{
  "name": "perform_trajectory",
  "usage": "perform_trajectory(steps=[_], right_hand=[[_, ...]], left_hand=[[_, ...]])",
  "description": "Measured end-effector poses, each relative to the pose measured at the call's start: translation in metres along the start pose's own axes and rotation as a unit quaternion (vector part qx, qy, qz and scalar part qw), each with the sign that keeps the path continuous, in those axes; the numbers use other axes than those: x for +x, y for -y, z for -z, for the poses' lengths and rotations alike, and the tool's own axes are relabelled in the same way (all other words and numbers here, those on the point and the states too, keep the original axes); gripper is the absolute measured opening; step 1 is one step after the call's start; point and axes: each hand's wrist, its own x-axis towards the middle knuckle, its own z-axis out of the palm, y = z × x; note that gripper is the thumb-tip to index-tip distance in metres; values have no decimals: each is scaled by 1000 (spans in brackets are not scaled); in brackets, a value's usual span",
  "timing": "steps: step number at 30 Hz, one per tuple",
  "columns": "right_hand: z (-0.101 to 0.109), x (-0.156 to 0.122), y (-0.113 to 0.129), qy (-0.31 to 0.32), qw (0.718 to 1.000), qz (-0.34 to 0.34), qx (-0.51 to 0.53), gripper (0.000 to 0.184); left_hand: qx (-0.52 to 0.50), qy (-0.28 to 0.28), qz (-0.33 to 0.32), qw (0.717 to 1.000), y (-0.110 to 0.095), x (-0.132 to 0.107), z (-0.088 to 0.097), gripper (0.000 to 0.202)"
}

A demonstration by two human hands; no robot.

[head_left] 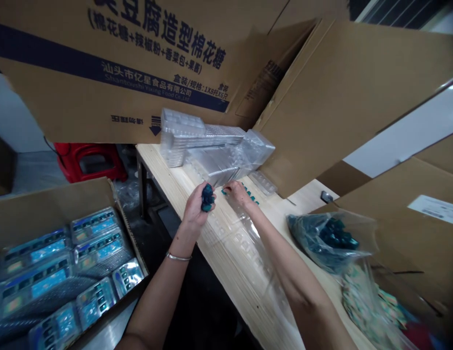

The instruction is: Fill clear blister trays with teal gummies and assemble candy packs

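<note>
My left hand (197,206) is closed around a bunch of small dark teal pieces (208,197), held above the near edge of the wooden table (226,277). Just to its right, my right hand (239,192) reaches over the clear plastic trays (248,245), thumb and fingers pinched on a small teal piece (224,191). A row of teal pieces (252,195) shows partly behind this hand. What lies directly beneath its fingers is hidden. Trays with moulded pockets run along the table under my right forearm.
Stacked clear trays (215,141) stand at the table's back against large cardboard cartons (124,92). At right are a bag of teal pieces (332,238) and a bag of small packets (372,301). An open carton (111,204) of filled packs stands lower left, near a red stool (89,158).
</note>
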Motion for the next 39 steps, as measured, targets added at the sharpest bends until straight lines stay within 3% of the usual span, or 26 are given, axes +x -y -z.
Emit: perform_trajectory(steps=[5, 10, 13, 17, 24, 29, 36, 39], right_hand=[[34, -18, 46, -68, 978, -16, 196, 24], [55, -29, 83, -32, 980, -3, 197, 18], [56, -32, 80, -28, 964, -42, 262, 18], [55, -39, 68, -52, 910, -89, 400, 20], [52, -48, 63, -92, 872, -100, 469, 26], [47, -52, 65, -116, 892, -114, 421, 24], [47, -62, 68, -102, 908, -102, 393, 26], [46, -65, 70, -100, 933, -82, 336, 24]], left_hand=[[49, -19, -45, 998, 15, 0, -1, 26], [109, -23, -88, 990, 29, -4, -3, 30], [123, -19, -85, 989, 30, -8, -6, 33], [133, 26, -69, 988, 28, -11, -8, 35], [219, 34, -90, 971, 31, -12, -13, 32], [237, 24, -109, 965, 34, -13, -15, 29], [173, 41, -37, 983, 31, -15, -15, 25], [199, 16, -62, 978, 33, -13, -14, 23]])
